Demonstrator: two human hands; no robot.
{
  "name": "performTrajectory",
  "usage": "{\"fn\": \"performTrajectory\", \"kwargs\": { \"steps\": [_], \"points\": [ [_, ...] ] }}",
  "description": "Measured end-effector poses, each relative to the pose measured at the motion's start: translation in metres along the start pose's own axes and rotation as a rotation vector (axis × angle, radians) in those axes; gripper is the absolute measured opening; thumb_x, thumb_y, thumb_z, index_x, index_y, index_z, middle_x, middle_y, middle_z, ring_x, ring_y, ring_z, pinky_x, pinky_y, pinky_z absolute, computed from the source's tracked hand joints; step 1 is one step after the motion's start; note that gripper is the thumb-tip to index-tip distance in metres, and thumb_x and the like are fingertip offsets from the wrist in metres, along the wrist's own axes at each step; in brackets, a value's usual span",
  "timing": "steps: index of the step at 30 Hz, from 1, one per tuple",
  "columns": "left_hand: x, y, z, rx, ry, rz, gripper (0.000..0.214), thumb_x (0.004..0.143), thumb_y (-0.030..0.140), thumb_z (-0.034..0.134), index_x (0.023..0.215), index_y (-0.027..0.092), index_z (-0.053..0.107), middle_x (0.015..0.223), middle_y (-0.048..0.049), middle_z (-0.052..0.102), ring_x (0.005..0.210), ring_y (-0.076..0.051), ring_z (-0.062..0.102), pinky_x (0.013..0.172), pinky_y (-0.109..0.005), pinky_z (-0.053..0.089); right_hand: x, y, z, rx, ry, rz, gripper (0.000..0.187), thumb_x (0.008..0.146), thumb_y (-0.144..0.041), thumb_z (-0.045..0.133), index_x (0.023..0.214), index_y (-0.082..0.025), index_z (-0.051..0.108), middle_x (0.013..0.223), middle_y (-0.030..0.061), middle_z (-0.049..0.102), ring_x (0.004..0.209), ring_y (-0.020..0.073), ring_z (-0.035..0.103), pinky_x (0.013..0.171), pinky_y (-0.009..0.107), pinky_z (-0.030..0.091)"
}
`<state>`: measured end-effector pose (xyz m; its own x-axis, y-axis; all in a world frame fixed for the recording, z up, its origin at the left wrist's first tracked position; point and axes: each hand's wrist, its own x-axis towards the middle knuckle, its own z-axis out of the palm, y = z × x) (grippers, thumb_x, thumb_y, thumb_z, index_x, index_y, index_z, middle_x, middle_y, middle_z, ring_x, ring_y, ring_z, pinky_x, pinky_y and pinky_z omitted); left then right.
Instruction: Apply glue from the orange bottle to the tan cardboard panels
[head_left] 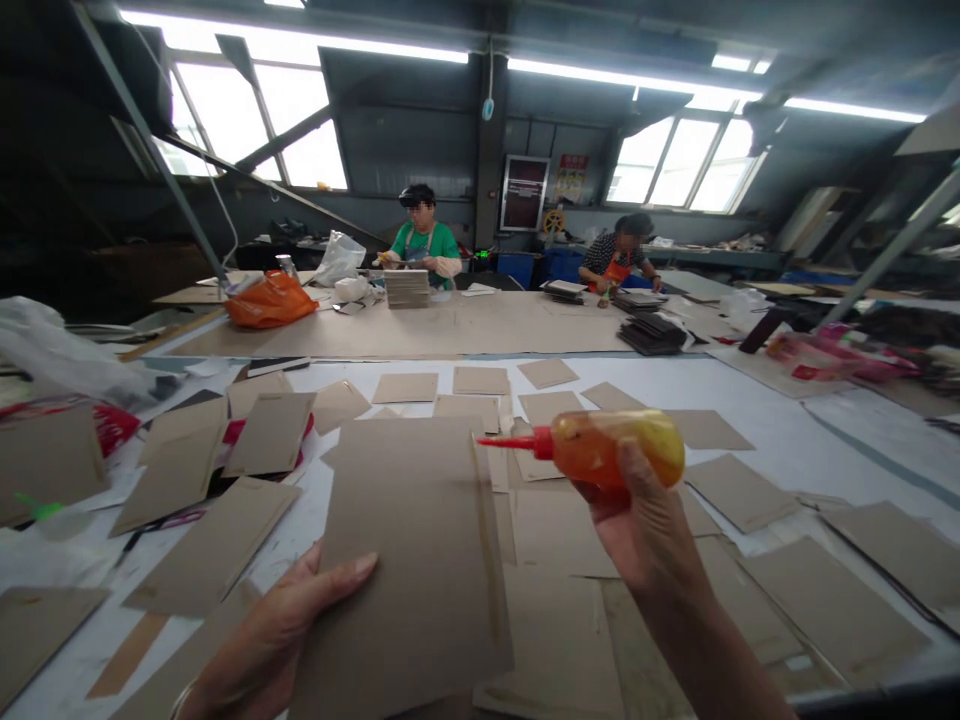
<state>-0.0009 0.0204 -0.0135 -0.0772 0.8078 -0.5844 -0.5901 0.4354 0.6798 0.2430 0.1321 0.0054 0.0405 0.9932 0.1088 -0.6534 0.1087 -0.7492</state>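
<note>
My left hand (pixel 300 610) grips a grey-brown cardboard sheet (pixel 409 560) by its left side, thumb on top and the other fingers hidden beneath. A wet-looking strip of glue runs along the sheet's right edge. In my right hand (pixel 637 520) is a glue bottle (pixel 619 447), squeezable and half clear, with amber liquid inside and a red nozzle. Held on its side, the bottle points left, and its tip is at the top right of the sheet, by the upper end of the strip. Whether the tip touches the cardboard I cannot tell.
Many cardboard pieces (pixel 742 490) lie spread over the white table (pixel 847 450), several with glue strips. An orange bag (pixel 271 298) and a stack of boards (pixel 407 288) stand on the far table. Two people (pixel 424 240) work behind it. Clear plastic (pixel 60 350) lies at left.
</note>
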Motion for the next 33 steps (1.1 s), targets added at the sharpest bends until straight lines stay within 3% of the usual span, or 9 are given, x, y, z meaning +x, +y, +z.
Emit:
{"fn": "performTrajectory", "kwargs": {
  "steps": [2,5,8,11,16,25,30,33],
  "points": [
    [0.01,-0.012,0.001,-0.078,0.131,0.05,0.056,0.069,0.017,0.071,0.121,0.012,0.053,0.091,-0.0155,0.07,0.082,-0.034,0.066,0.071,-0.045,0.055,0.004,-0.003,0.005,0.115,0.028,0.033,0.032,0.07,-0.037,0.074,0.096,-0.021,0.064,0.103,0.006,0.066,0.098,0.0217,0.06,0.077,0.031,0.054],
    [0.024,-0.026,0.006,-0.233,0.35,0.26,0.039,0.078,0.013,0.059,0.117,0.014,0.056,0.091,-0.0094,0.071,0.083,-0.024,0.067,0.077,-0.035,0.055,-0.005,-0.003,-0.001,0.151,0.094,0.102,0.031,0.07,-0.036,0.074,0.096,-0.021,0.066,0.106,0.007,0.065,0.099,0.0226,0.06,0.077,0.032,0.054],
    [0.029,-0.031,0.018,-0.386,0.308,0.46,0.039,0.084,0.009,0.048,0.12,0.023,0.054,0.102,-0.0038,0.069,0.091,-0.017,0.065,0.084,-0.03,0.052,-0.024,0.002,-0.016,0.071,0.148,0.152,0.032,0.069,-0.033,0.076,0.096,-0.021,0.066,0.104,0.0072,0.066,0.095,0.024,0.062,0.075,0.032,0.055],
    [0.024,-0.032,0.032,-0.43,0.228,0.565,0.046,0.08,0.003,0.053,0.118,0.029,0.054,0.106,-0.0014,0.068,0.095,-0.018,0.063,0.082,-0.033,0.054,-0.04,0.009,-0.03,-0.01,0.17,0.188,0.034,0.066,-0.03,0.077,0.097,-0.022,0.066,0.101,0.006,0.067,0.089,0.0237,0.063,0.073,0.032,0.055],
    [0.019,-0.034,0.044,-0.369,0.235,0.528,0.045,0.078,0.003,0.057,0.114,0.03,0.056,0.104,-0.0017,0.068,0.096,-0.019,0.063,0.077,-0.033,0.056,-0.05,0.013,-0.033,-0.082,0.159,0.145,0.039,0.061,-0.026,0.081,0.097,-0.023,0.065,0.095,0.005,0.068,0.084,0.0225,0.064,0.07,0.03,0.056],
    [0.016,-0.035,0.048,-0.35,0.178,0.479,0.046,0.078,0.003,0.058,0.115,0.029,0.054,0.108,-0.0025,0.066,0.097,-0.019,0.062,0.078,-0.034,0.056,-0.04,0.009,-0.031,-0.146,0.167,0.052,0.048,0.058,-0.028,0.083,0.101,-0.023,0.061,0.091,0.0027,0.067,0.083,0.0196,0.063,0.071,0.028,0.054],
    [0.011,-0.027,0.05,-0.456,0.271,0.379,0.03,0.078,-0.001,0.055,0.098,0.021,0.06,0.08,0.0008,0.069,0.072,-0.012,0.066,0.064,-0.024,0.056,-0.053,0.01,-0.036,-0.165,0.22,0.133,0.049,0.053,-0.026,0.085,0.097,-0.024,0.064,0.086,0.0019,0.069,0.077,0.0181,0.064,0.069,0.025,0.054],
    [0.01,-0.018,0.051,-0.472,0.28,0.372,0.021,0.079,0.001,0.054,0.091,0.017,0.061,0.077,-0.0012,0.069,0.068,-0.012,0.065,0.055,-0.02,0.054,-0.059,0.012,-0.048,-0.195,0.27,0.241,0.042,0.05,-0.026,0.086,0.087,-0.022,0.067,0.082,0.0038,0.07,0.072,0.0197,0.065,0.065,0.025,0.054]
  ]
}}
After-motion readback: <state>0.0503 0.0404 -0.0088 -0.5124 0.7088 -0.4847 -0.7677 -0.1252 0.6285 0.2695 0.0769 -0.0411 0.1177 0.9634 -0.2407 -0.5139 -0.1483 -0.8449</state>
